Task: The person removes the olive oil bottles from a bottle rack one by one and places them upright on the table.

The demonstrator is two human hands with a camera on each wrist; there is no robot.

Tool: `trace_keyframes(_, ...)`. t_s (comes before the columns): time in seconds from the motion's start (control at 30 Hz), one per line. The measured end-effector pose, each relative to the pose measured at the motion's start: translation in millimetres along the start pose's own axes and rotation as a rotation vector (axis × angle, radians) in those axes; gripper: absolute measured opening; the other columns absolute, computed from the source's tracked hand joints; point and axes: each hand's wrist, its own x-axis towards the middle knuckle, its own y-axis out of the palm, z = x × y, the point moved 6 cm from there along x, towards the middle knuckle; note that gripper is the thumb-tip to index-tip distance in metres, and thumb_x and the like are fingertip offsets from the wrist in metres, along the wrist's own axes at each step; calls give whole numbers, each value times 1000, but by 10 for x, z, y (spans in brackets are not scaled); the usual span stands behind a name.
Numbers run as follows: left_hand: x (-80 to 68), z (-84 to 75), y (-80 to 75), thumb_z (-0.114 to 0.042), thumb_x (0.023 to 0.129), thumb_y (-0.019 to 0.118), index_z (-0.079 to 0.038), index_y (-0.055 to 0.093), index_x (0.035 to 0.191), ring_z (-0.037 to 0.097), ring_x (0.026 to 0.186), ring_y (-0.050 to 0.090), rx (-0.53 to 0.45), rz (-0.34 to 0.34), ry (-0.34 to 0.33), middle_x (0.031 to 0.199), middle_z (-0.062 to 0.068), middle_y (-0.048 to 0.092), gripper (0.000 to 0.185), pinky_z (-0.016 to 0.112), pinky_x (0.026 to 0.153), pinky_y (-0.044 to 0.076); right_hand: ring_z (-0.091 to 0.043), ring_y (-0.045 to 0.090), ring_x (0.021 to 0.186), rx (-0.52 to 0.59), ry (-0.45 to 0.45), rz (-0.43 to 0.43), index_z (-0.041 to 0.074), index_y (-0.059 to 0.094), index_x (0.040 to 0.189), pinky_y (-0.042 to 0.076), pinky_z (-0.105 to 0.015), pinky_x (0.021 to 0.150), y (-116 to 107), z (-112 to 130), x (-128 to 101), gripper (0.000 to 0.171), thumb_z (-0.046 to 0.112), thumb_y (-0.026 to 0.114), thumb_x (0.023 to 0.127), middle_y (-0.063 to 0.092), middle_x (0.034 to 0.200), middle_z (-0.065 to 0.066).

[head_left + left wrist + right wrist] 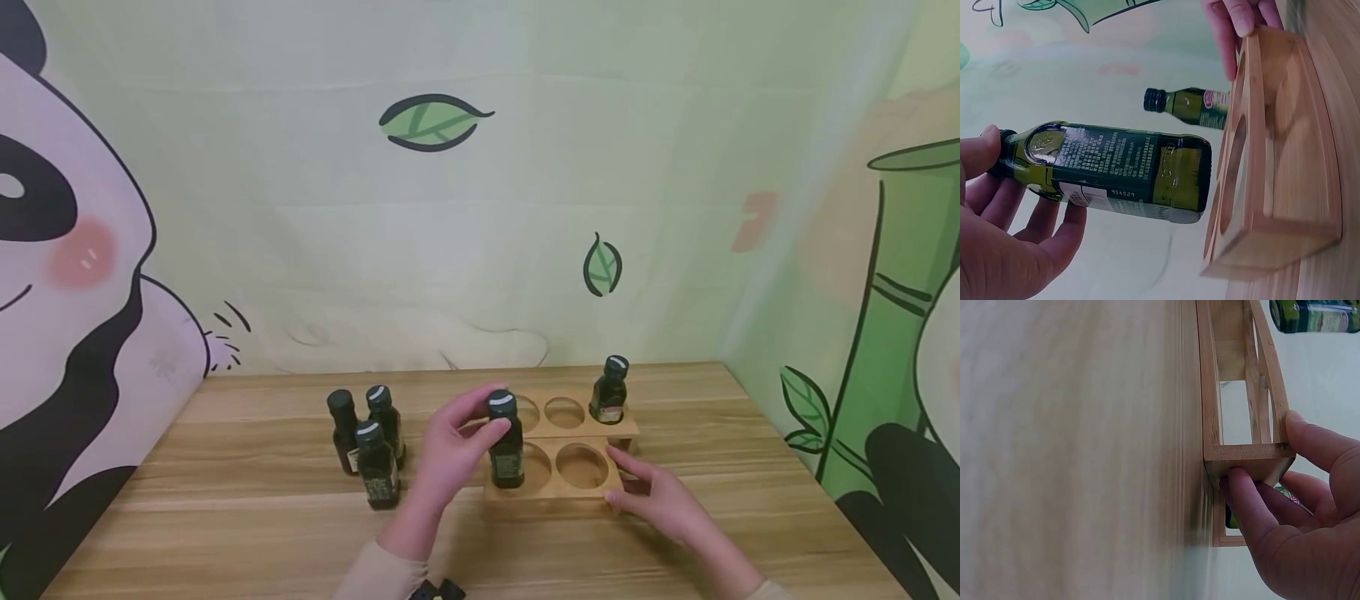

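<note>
My left hand (pixel 467 432) grips a dark green glass bottle (pixel 507 454) by its neck and cap and holds it upright, its base at the mouth of the front-left hole of a two-tier wooden rack (pixel 558 488). In the left wrist view the bottle (pixel 1122 172) lies between my left hand (pixel 1016 237) and the rack (pixel 1291 206). My right hand (pixel 641 490) pinches the rack's front right end; the right wrist view shows the fingers (pixel 1254 506) curled round the rack's corner (pixel 1247 459). A second bottle (pixel 609 392) stands in the back right hole.
Three more dark green bottles (pixel 373 450) stand grouped on the wooden table (pixel 225 500), left of the rack. The rack's other holes (pixel 581 465) hold nothing. A printed backdrop (pixel 480 208) closes off the table's far edge and both sides.
</note>
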Motion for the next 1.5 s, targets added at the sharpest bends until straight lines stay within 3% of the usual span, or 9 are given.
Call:
trace_keyframes(0.3,-114,18,-301,-3,86,76,-8,70,123,23,106,64,83,-35,-16,116,9,70,37,40,91,53,-41,61,114,9,9,0,2,47,145,54,-44,90,-7,0,3,71,20,80,84,41,145,-32)
trace_keyframes(0.77,-276,35,-621,2,84,76,-5,69,122,20,104,66,108,-56,-8,117,9,70,39,32,87,55,-43,60,114,15,12,-3,2,47,145,54,-44,90,-6,-20,11,71,19,80,84,42,145,-32)
trace_keyframes(1.1,-412,58,-903,3,84,75,-6,68,123,15,100,67,161,-73,-40,111,11,71,41,27,84,54,-43,59,115,34,10,7,1,47,145,55,-41,88,17,-6,2,70,16,79,85,41,145,-32)
trace_keyframes(1.5,-576,49,-1243,-6,88,74,-6,67,124,10,100,66,227,-66,-60,114,9,71,37,27,82,54,-43,59,115,57,2,23,-1,45,146,55,-40,87,21,10,-10,70,14,78,86,40,146,-32)
